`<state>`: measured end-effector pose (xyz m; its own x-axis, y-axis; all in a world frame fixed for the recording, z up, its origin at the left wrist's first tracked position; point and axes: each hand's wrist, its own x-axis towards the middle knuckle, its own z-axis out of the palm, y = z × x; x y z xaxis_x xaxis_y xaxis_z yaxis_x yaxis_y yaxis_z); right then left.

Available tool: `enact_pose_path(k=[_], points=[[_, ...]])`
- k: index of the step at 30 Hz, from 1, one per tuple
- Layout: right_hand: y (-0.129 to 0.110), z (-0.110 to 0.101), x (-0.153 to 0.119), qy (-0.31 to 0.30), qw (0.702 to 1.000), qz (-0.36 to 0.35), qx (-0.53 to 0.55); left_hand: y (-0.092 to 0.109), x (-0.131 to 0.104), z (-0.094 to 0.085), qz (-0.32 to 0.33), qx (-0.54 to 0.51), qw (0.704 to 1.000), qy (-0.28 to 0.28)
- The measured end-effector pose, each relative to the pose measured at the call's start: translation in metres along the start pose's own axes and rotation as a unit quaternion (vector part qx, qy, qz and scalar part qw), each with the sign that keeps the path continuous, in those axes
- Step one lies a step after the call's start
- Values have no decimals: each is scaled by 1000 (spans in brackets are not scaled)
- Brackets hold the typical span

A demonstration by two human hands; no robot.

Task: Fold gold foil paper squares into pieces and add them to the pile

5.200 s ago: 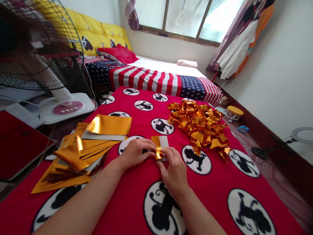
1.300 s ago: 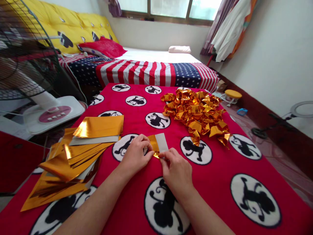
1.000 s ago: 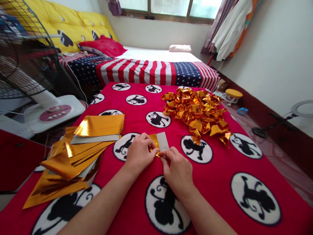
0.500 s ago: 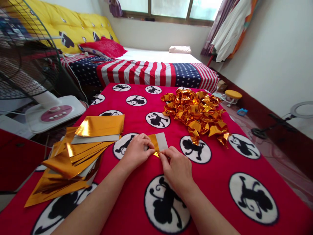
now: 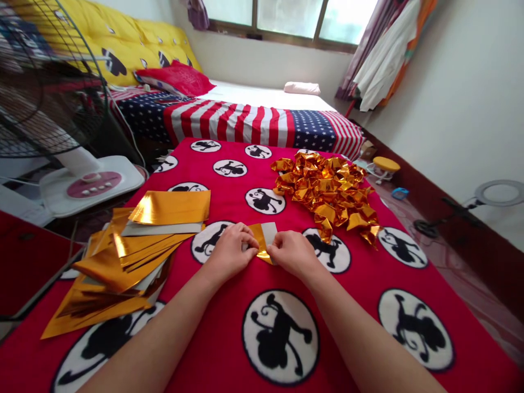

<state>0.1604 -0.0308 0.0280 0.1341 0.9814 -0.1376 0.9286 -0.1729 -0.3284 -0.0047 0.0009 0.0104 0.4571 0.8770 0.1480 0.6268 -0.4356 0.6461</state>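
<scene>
Between my hands lies a gold and grey foil paper (image 5: 260,234), partly folded, on the red cloth (image 5: 221,327) with monkey prints. My left hand (image 5: 233,247) has its fingers curled on the paper's left side, thumb at the lower fold. On the right side, my right hand (image 5: 292,252) pinches the edge near the grey strip. A stack of flat gold sheets (image 5: 172,207) spreads out to the left of my left hand. Beyond my right hand sits a heap of folded gold foil pieces (image 5: 327,188).
A fan (image 5: 92,183) stands at the left beside a red surface (image 5: 33,267). Behind the cloth is a bed (image 5: 245,123) with a red pillow (image 5: 180,78). A yellow stool (image 5: 386,164) and ring light (image 5: 499,192) stand at the right.
My right hand has moved slightly up and to the right along the paper, its forearm now angled further out. My left hand has stayed nearly in place. The view has shifted a little.
</scene>
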Motion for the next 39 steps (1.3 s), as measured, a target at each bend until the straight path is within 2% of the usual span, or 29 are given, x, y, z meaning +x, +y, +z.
enact_pose_path(k=[4,7,9,12,18,27,35,39], points=[[8,0,0,16,998,2,55,0,-2,1,13,-2,1000,8],[7,0,-7,71,990,6,120,0,-3,3,20,1,1000,14],[2,1,-13,110,983,-14,147,0,-4,3,23,1,1000,15],[-7,6,-22,127,981,-60,136,-1,-4,4,24,-3,999,24],[0,17,-31,102,987,-90,88,-2,-3,4,21,-11,1000,21],[16,11,-42,83,992,-68,69,-1,-3,0,14,-21,1000,-1],[22,5,-51,64,991,-51,107,1,-3,-3,11,-37,999,-2],[31,2,-39,21,986,-56,155,-1,-4,-2,16,-53,998,8]])
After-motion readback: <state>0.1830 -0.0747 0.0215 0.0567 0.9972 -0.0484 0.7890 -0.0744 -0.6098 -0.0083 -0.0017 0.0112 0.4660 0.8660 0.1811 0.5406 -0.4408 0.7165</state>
